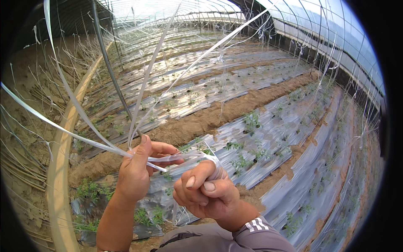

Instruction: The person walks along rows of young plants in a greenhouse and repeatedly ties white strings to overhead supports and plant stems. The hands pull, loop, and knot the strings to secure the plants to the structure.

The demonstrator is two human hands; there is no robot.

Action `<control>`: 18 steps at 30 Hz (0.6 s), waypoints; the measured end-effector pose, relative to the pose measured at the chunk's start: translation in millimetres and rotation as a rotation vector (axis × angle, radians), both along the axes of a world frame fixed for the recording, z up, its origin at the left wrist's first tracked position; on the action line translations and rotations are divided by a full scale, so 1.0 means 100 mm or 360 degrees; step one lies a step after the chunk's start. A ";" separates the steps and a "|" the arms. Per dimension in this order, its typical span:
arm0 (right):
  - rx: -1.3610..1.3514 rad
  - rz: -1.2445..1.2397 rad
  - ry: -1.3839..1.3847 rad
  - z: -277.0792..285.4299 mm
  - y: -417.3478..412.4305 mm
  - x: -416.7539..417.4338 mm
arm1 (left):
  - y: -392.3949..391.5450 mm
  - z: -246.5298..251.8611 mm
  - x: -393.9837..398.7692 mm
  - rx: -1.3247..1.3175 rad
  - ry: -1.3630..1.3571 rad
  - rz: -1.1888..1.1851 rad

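Observation:
White plastic twine (176, 157) runs between my two hands in front of my lap. My left hand (138, 170) pinches several strands between thumb and fingers, and a short cut end sticks out below them. My right hand (206, 189) is closed in a fist, with the twine wrapped around its index finger and knuckles. From my left hand, long flat strands (85, 116) fan out to the upper left, and others (201, 56) rise to the upper right. More loose twine hangs beneath my right hand.
Rows of plastic mulch film (302, 160) with young green plants (252, 121) stretch away, split by bare soil furrows (189, 129). A thin metal pole (107, 60) slants down just beyond my left hand. A pale curved ledge (59, 167) lies left. Hanging strings cross the greenhouse.

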State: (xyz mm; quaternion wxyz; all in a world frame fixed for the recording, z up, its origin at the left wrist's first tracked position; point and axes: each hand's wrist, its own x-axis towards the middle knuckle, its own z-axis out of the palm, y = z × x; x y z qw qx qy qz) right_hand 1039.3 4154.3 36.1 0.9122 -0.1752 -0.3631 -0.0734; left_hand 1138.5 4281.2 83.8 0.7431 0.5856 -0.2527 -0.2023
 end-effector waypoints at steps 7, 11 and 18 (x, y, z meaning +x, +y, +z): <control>0.0130 -0.0650 0.0282 0.29 -0.32 0.51 | 0.06 0.20 -0.16 0.0642 -0.0135 -0.0057; -0.0459 -0.0203 0.0391 -0.10 -0.41 0.70 | 0.15 0.23 -0.07 0.0928 -0.0802 0.0464; -0.1222 -0.0061 0.0075 -0.24 -0.02 0.91 | 0.04 -0.04 0.04 0.0498 -0.1115 0.0519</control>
